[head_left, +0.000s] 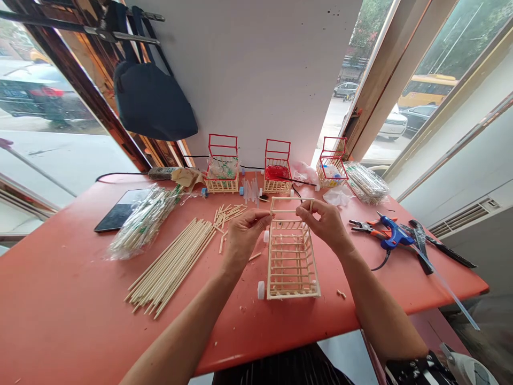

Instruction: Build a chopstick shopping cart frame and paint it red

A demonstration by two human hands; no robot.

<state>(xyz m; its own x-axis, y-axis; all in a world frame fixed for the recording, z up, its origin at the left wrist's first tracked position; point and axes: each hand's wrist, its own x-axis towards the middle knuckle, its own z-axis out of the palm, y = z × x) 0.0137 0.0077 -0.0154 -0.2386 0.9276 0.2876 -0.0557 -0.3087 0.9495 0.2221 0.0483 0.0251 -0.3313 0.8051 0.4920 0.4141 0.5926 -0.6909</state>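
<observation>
A small cart built of wooden sticks (294,274) stands on the table in front of me, with white bottle-cap wheels (261,290) showing on its left side. At its far end rises a stick frame (294,199) with two crossbars. My left hand (250,225) is closed in a pinch at the frame's left lower end. The fingers of my right hand (325,222) pinch its right side. Whether the frame is fixed to the cart cannot be told, since my fingertips cover the corners.
Long sticks (172,267) and short cut pieces (228,214) lie left of the cart. To the right are a blue glue gun (396,235) and pliers (363,226). Red-railed stick carts (223,184) line the wall. A bagged stick bundle (144,222) overlaps a dark tablet (116,211).
</observation>
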